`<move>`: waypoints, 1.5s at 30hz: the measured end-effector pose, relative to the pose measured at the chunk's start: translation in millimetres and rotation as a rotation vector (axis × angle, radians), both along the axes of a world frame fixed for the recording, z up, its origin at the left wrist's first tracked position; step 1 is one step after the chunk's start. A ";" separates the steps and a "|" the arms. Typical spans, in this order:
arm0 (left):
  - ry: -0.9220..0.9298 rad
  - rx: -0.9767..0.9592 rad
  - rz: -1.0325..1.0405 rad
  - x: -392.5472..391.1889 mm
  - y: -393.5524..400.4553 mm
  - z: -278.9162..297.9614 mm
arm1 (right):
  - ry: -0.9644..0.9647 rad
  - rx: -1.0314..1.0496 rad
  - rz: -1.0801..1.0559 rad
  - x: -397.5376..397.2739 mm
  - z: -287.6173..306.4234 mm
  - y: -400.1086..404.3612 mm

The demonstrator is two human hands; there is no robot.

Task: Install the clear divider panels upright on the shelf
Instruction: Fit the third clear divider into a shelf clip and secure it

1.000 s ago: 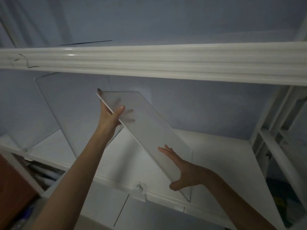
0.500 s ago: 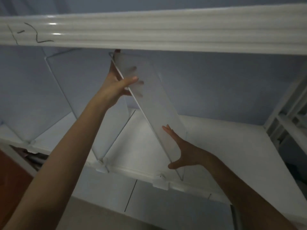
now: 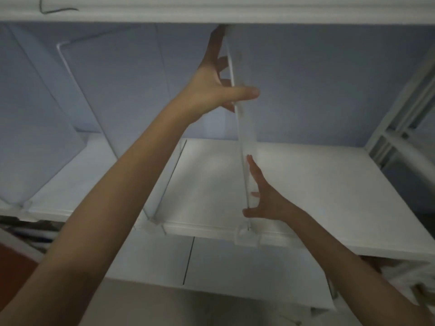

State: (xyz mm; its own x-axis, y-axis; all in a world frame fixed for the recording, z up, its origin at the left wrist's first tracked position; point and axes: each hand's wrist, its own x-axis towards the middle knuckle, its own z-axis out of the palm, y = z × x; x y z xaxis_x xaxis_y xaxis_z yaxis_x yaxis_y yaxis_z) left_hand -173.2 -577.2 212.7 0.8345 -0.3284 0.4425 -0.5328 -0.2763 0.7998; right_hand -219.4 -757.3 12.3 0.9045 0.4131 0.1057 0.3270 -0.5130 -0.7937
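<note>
Left fingers: the fingers (image 3: 217, 47) of the left hand (image 3: 211, 88) reach up along the left face of the clear divider panel (image 3: 242, 128), with the thumb crossing to its right face, so the upper part is pinched between them.
Panel relative to the left fingers: just to their right and touching, seen almost edge-on; its top end sits above the fingertips, right under the upper shelf rail (image 3: 235, 12).
Long axis: near vertical, running from the left hand down to the right one, the top leaning slightly left of the foot.
Right fingers: the fingers (image 3: 253, 168) of the right hand (image 3: 266, 201) lie flat and spread against the right face low down, thumb curled below toward the near edge; a bracing hold rather than a clench.
Panel relative to the right fingers: just to their left and touching; the foot lies below them at the white clip (image 3: 247, 236) on the front lip of the shelf (image 3: 329, 184).
Nearer hand: the right hand is closer to the foot and the clip; seating likely turns on it.
Neighbours: another installed divider (image 3: 98, 100) stands upright well to the left of both hands.
</note>
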 end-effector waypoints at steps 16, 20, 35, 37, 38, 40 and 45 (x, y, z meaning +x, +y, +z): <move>-0.018 0.015 -0.081 -5.7 -19.2 11.5 | 0.029 0.084 -0.025 -12.0 1.2 0.1; -0.023 0.037 -0.082 -8.7 -20.6 10.4 | 0.005 0.071 -0.007 -12.3 0.4 0.7; -0.021 0.063 -0.090 -9.1 -32.1 12.6 | -0.025 0.097 -0.001 -8.4 -2.0 -3.1; -0.019 0.062 -0.085 -8.9 -32.2 12.4 | -0.037 0.100 0.003 -8.7 -2.9 -2.9; -0.015 0.060 -0.084 -8.8 -32.2 12.5 | -0.039 0.099 0.006 -8.8 -3.1 -2.4; -0.014 0.061 -0.084 -8.2 -31.9 13.2 | -0.038 0.092 0.008 -8.3 -2.4 -2.1; -0.006 0.050 -0.093 -7.2 -28.7 14.1 | -0.004 0.118 -0.003 -6.7 -2.8 0.2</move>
